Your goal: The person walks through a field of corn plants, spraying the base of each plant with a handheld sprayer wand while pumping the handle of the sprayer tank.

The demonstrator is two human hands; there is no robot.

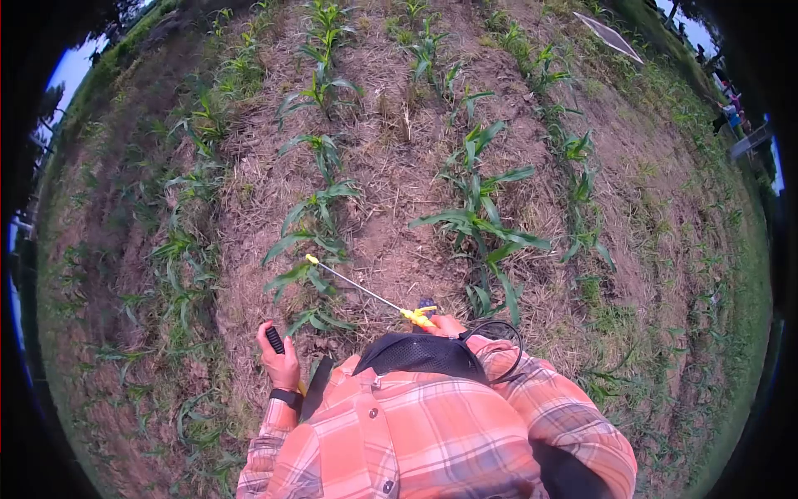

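orange plaid buttoned shirt (432,432) foremost, left fingers (263,335) clasp a black ribbed handle (275,339), right fingers (441,323) a thin yellow-handled metal wand (359,287).

The spray wand (360,287) has a silvery shaft, a yellow nozzle (312,259) and a yellow handle (416,318); the ribbed grip (275,339) is black. The shirt (457,424) is coral plaid lined in white and grey, its 2 visible buttons (373,413) dark. Wristband (287,397), hose (520,339) and mesh cloth (416,356) are black. Leaves (509,176) are green, soil (386,237) brown, straw (407,125) tan. The distant panel (611,38) seems greyish, pale-edged.
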